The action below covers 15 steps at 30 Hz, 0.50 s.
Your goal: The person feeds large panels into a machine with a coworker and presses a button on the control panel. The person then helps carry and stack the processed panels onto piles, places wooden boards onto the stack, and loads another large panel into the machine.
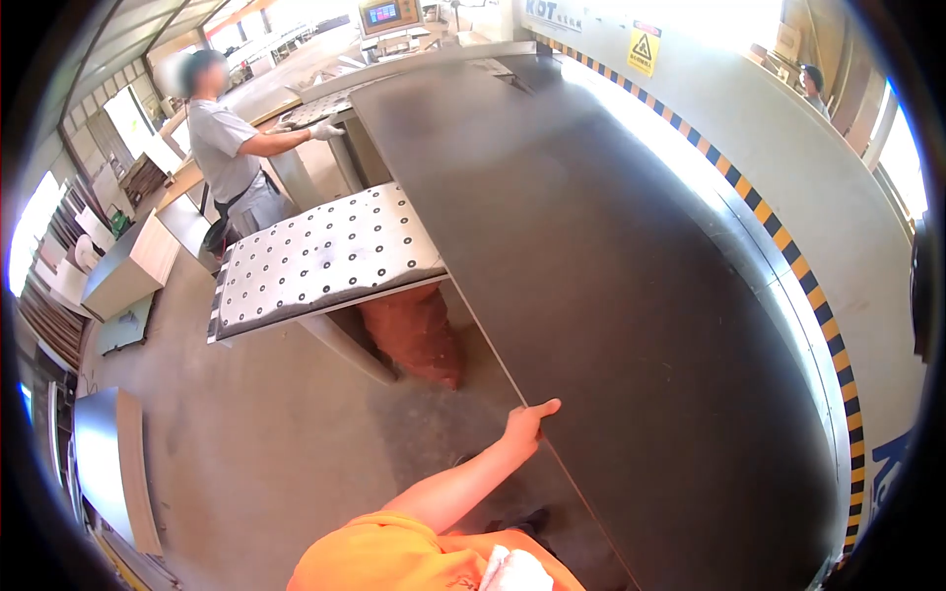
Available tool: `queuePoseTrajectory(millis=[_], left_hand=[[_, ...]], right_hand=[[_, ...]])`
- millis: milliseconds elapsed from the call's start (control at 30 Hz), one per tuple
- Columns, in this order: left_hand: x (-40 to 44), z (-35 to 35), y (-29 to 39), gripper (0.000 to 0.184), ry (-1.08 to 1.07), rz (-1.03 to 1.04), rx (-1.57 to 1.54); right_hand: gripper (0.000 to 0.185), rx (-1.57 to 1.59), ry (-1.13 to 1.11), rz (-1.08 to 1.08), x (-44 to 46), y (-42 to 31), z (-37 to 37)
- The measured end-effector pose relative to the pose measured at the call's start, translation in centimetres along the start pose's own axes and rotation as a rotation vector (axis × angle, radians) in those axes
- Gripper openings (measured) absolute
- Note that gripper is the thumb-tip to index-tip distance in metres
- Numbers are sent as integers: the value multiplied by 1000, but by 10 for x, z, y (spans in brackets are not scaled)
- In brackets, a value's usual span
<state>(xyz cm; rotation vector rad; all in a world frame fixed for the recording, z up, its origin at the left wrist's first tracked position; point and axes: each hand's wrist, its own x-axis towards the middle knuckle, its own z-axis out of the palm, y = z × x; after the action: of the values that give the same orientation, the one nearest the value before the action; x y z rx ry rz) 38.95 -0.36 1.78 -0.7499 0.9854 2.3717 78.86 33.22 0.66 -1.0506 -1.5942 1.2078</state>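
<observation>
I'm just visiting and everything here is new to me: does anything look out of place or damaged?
Nothing looks clearly spilled or damaged. One mild oddity: the crumpled reddish sack under the dotted table, because its slouching shape contrasts with the flat dark panel. Its contents are hidden.

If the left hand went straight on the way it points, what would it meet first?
The dark panel: the left hand appears to hold its edge, thumb over the top, so it would likely press into that edge first. The underside is hidden.
</observation>
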Motion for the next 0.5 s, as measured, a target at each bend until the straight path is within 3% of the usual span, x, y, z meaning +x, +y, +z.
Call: queuePoseTrajectory(millis=[333,367,467,500], left_hand=[[-17,-80,38,40,113,78,-35],[-13,-93,43,31,195,84,53],[-36,-96,71,32,212,108,36],[-44,-100,77,39,184,146,25]], right_hand=[[41,55,-57,135,1,-16,49],[41,60,-65,150,1,-18,52],[43,79,-87,201,-3,-22,65],[43,89,-94,221,-4,-24,69]])
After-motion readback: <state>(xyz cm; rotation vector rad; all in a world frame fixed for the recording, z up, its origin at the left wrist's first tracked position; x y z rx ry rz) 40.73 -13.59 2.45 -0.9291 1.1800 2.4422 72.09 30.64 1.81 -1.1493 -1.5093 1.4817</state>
